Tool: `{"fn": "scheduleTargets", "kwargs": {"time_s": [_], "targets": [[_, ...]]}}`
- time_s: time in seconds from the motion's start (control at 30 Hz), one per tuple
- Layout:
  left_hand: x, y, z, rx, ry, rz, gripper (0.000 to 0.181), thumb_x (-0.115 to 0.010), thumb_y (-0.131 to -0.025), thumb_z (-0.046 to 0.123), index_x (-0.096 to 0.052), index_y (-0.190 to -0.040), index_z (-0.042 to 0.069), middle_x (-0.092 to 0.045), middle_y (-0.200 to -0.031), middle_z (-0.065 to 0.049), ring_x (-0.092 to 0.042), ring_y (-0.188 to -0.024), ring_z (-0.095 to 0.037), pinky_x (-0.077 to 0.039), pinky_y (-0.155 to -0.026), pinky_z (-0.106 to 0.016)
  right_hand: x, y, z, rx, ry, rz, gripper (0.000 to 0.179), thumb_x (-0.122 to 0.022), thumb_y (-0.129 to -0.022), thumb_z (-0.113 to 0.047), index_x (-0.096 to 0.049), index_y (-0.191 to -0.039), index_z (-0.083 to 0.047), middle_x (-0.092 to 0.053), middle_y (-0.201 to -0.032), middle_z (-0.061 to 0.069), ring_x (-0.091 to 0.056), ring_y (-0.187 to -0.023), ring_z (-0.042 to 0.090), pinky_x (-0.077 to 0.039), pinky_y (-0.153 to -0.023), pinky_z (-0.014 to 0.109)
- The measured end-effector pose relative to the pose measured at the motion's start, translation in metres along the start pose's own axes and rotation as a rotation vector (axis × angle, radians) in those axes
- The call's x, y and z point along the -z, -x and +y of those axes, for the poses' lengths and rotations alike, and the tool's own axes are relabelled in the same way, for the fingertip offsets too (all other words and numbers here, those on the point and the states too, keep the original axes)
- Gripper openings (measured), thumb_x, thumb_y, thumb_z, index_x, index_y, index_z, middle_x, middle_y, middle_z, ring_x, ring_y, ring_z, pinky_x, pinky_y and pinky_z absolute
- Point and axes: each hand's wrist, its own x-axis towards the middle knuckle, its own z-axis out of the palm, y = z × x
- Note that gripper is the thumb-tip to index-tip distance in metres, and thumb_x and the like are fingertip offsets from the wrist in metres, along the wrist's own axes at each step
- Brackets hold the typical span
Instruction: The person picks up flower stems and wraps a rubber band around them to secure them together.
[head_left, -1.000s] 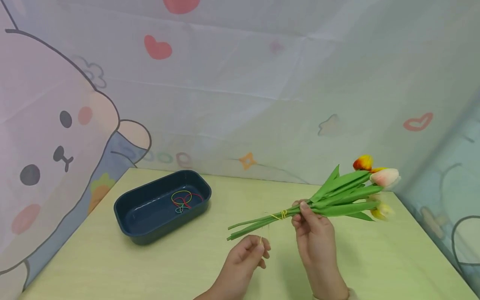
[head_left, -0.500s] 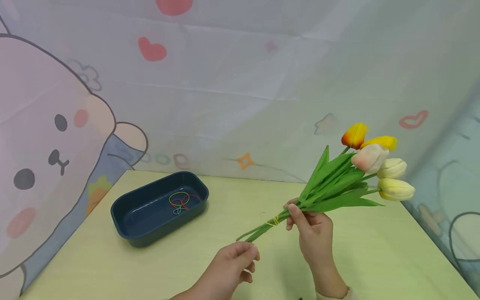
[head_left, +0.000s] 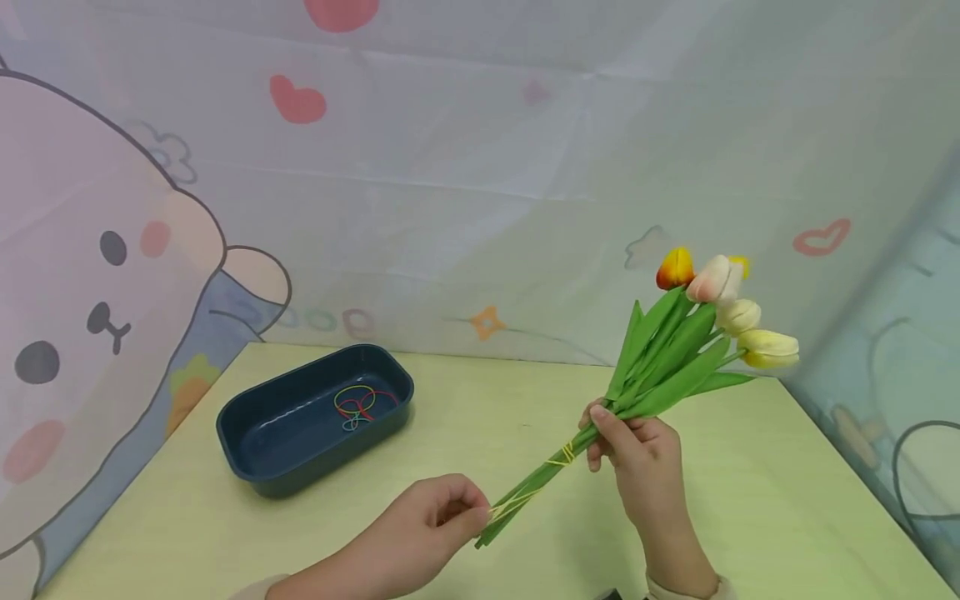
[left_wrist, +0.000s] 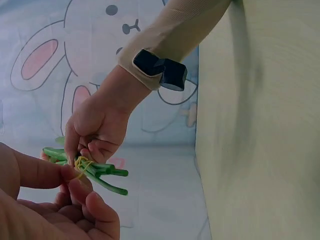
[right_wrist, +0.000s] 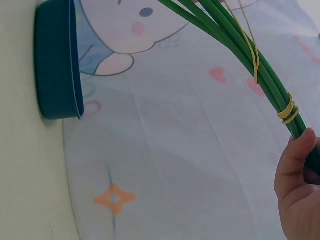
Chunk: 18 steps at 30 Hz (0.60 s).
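Note:
My right hand (head_left: pixel 641 454) grips a bunch of tulips (head_left: pixel 663 354) by the stems, just below the leaves. The blooms, orange-red, pink-white, cream and yellow, point up and to the right. A yellow rubber band (head_left: pixel 567 452) is wound round the stems below that hand, and in the right wrist view a loop of the band (right_wrist: pixel 256 65) stretches along the stems (right_wrist: pixel 230 37). Down at the cut ends, my left hand (head_left: pixel 427 529) pinches the stretched loop between thumb and forefinger. In the left wrist view the stem ends (left_wrist: pixel 112 175) stick out past the fingers.
A dark blue tray (head_left: pixel 251 462) stands on the pale table (head_left: pixel 165 533) to the left, with several coloured rubber bands (head_left: pixel 356 404) inside. Behind the table hangs a cartoon-printed cloth (head_left: pixel 450 167). A dark wrist device (left_wrist: pixel 172 75) sits on the right sleeve.
The tulips have tilted more upright, blooms swinging up and stem ends dropping. My left hand has moved left and down, drawing the band's loop along the stems toward their ends.

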Motion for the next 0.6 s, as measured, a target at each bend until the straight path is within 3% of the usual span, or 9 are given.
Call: {"fn": "scheduleTargets", "kwargs": {"time_s": [0.1,0.3,0.6], "targets": [[0.003,0.002,-0.002,-0.018,0.003,-0.028,0.018,-0.049,-0.092,0.024,-0.057,-0.089,0.007,-0.057,-0.078,0.001,-0.047,-0.071,-0.006,-0.035,-0.062,-0.021,0.001,0.001,-0.003,-0.072,-0.047,-0.009,0.017,-0.053,-0.09,-0.007,-0.063,-0.077,-0.003,-0.061,-0.075,0.003,-0.049,-0.051,0.009,-0.041,-0.046,0.02],[0.006,0.005,-0.008,-0.032,0.028,-0.058,0.019,-0.047,-0.094,0.024,-0.054,-0.089,0.006,-0.054,-0.075,0.001,-0.041,-0.064,-0.005,-0.033,-0.058,-0.021,0.0,0.001,-0.007,-0.12,-0.134,-0.076,0.017,-0.05,-0.091,-0.006,-0.062,-0.078,-0.003,-0.06,-0.074,0.002,-0.047,-0.049,0.005,-0.039,-0.045,0.018],[0.009,0.008,-0.015,-0.014,0.113,-0.094,0.022,-0.047,-0.094,0.023,-0.054,-0.089,0.003,-0.053,-0.076,0.0,-0.049,-0.072,-0.009,-0.038,-0.068,-0.021,0.001,0.003,-0.009,-0.187,-0.188,-0.146,0.021,-0.047,-0.092,-0.004,-0.064,-0.079,-0.007,-0.061,-0.074,-0.001,-0.048,-0.049,0.001,-0.039,-0.046,0.014]]}}
